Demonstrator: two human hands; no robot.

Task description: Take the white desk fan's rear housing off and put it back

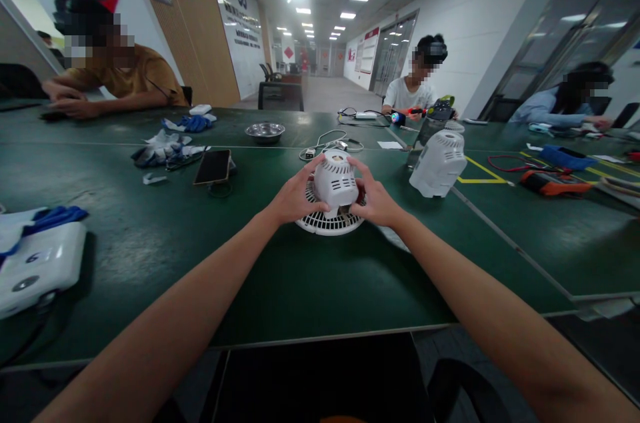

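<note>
A white vented housing (336,182) stands over a round white fan grille (320,224) on the green table. My left hand (296,195) grips the housing's left side, fingertips near its top and thumb low at the front. On the right side my right hand (375,198) holds it the same way, thumb near the lower edge. A dark gap shows beneath the housing by the right thumb. Just behind it lies a white cable (327,140). To the right stands another white vented plastic piece (439,166), apart from my hands.
On the left are a phone (213,166), gloves (163,148) and a white device (45,270). A metal bowl (265,132) sits behind. At the right lie an orange-black meter (554,183) and a blue tray (567,157). Several people sit around the table.
</note>
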